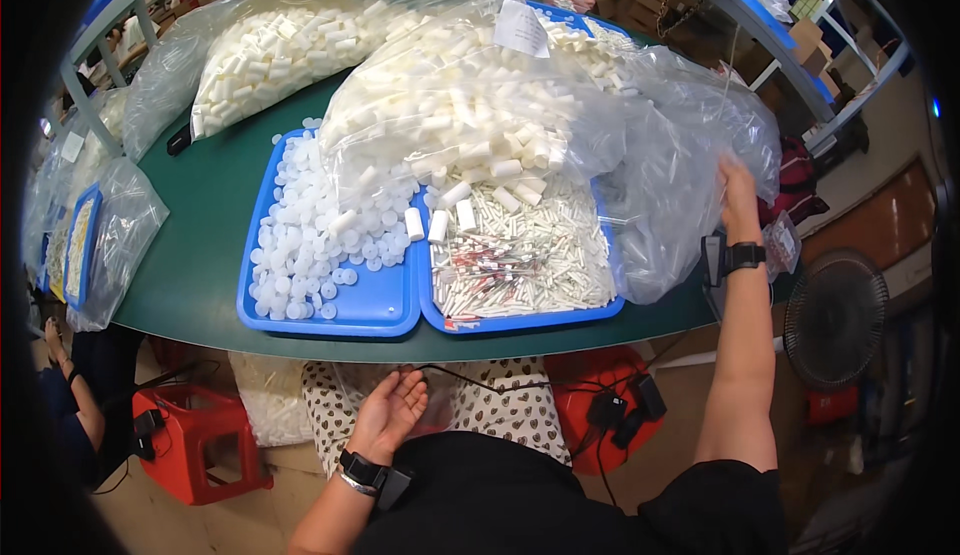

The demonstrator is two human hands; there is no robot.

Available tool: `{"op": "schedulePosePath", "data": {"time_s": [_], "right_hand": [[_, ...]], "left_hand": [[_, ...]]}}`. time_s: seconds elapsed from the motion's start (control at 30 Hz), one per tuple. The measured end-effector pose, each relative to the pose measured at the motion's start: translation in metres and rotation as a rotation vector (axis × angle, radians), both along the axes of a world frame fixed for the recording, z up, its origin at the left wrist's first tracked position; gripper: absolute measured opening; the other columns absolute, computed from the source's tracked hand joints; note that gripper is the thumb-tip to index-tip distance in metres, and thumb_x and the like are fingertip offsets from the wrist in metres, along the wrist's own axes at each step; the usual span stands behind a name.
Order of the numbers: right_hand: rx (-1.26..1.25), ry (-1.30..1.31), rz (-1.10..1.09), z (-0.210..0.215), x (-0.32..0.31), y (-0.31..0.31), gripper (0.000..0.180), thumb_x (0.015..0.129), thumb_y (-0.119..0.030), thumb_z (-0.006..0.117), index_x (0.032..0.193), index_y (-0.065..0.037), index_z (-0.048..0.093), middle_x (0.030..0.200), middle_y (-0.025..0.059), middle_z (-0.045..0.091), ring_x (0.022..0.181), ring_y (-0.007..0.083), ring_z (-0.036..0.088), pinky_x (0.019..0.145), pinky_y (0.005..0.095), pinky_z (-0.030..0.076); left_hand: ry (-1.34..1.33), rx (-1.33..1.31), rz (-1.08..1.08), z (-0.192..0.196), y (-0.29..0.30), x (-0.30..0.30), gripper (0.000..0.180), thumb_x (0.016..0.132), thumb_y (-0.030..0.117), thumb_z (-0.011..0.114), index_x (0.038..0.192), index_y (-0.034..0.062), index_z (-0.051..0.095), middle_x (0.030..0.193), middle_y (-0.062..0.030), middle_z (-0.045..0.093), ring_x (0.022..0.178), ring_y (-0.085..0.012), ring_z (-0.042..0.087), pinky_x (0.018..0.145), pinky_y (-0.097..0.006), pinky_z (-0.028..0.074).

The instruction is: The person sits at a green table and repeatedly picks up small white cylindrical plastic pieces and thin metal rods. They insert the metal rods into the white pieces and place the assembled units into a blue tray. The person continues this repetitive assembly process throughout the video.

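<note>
My left hand [391, 413] is held palm up over my lap, in front of the table edge, its fingers loosely curled and apart with nothing in them. Out to the right, my right hand [738, 192] has its fingers closed at the edge of a clear plastic bag [665, 195]; the fingertips are partly hidden. A big clear bag of white cylinders [450, 105] slumps over two blue trays. Translucent white round discs [300, 225] fill much of the left blue tray [330, 327]. The right blue tray [525, 318] holds thin white sticks [570, 265] and a bundle of red-and-silver thin pieces [490, 255].
Another bag of white cylinders [280, 50] lies at the back left of the green table [190, 245]. Red stools [200, 435] stand below, with black cables [610, 410] at the right one. A fan [836, 317] is at the right. Two people sit across the table.
</note>
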State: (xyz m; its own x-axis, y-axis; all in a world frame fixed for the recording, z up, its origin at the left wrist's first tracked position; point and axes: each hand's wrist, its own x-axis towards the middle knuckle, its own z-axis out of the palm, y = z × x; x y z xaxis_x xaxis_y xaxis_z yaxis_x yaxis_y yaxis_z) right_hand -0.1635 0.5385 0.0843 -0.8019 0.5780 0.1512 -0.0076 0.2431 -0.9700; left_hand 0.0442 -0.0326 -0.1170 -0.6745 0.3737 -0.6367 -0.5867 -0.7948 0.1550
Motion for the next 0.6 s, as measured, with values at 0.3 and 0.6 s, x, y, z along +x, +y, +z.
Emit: {"op": "schedulePosePath", "data": {"time_s": [0.3, 0.6], "right_hand": [[-0.1, 0.449, 0.286, 0.097, 0.018, -0.086, 0.022, 0.099, -0.022, 0.06, 0.11, -0.006, 0.07, 0.096, -0.0028, 0.067, 0.086, 0.0038, 0.059, 0.072, 0.0183, 0.043], [-0.274, 0.274, 0.401, 0.087, -0.005, -0.064, 0.026, 0.1, -0.024, 0.059, 0.119, -0.007, 0.063, 0.114, 0.0007, 0.064, 0.109, 0.0154, 0.058, 0.1, 0.0326, 0.042]], "left_hand": [[0.209, -0.009, -0.179, 0.059, 0.042, -0.014, 0.019, 0.103, 0.022, 0.051, 0.109, 0.0046, 0.056, 0.112, -0.0142, 0.066, 0.099, -0.0228, 0.065, 0.088, -0.036, 0.054], [0.164, 0.077, -0.148, 0.033, 0.037, -0.001, 0.027, 0.102, 0.021, 0.052, 0.122, 0.003, 0.057, 0.11, -0.0094, 0.066, 0.097, -0.0202, 0.064, 0.088, -0.034, 0.053]]}}
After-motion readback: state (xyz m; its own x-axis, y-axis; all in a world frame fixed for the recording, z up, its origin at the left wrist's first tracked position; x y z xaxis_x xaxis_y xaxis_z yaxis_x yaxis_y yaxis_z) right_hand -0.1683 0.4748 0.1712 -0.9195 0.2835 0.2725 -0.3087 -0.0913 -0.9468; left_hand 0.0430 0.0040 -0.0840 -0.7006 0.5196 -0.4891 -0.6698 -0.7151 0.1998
